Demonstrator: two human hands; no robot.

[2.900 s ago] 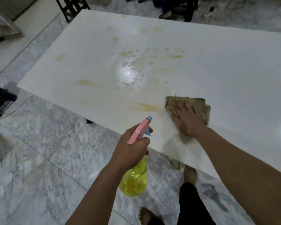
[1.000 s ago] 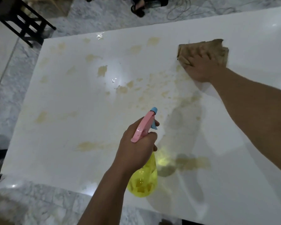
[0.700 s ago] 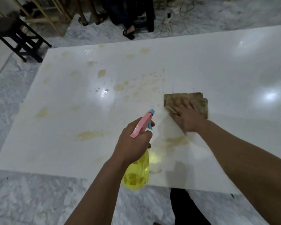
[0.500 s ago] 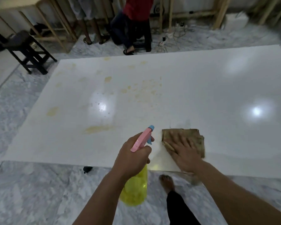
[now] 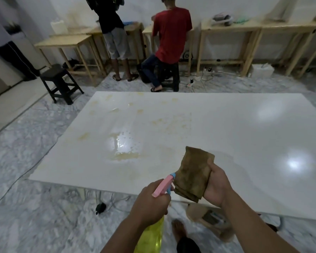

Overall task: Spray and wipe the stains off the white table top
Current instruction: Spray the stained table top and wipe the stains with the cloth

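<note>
My big glossy white rectangular table top (image 5: 217, 128) fills the frame, w/ yellowish-brown stains (image 5: 125, 155) left mostly on its far-left half: a wet smear by the lamp glare, a speckled patch mid-table, small blots toward the far edge; the right half looks clean from here. Behind it, two people stand and sit at pale wooden workbenches (image 5: 226, 28) along the wall, a black stool (image 5: 59, 83) at left. Next down in size: the translucent yellow spray bottle w/ pink trigger head and blue nozzle (image 5: 163, 185), gripped around the neck in my left hand (image 5: 150, 201), held off the near edge, nozzle aimed at the table. Half a sec ago my right hand (image 5: 216, 185) pressed flat on the folded, soiled brown cloth (image 5: 192, 172) on the surface; now it has lifted the cloth clear, fingers and thumb clamped round it, the rag hanging just beside the nozzle. My read: the near strip is wiped, the rag is dirty, and I'm prob. pausing to re-wet or re-fold before tackling the far-left stains.
</note>
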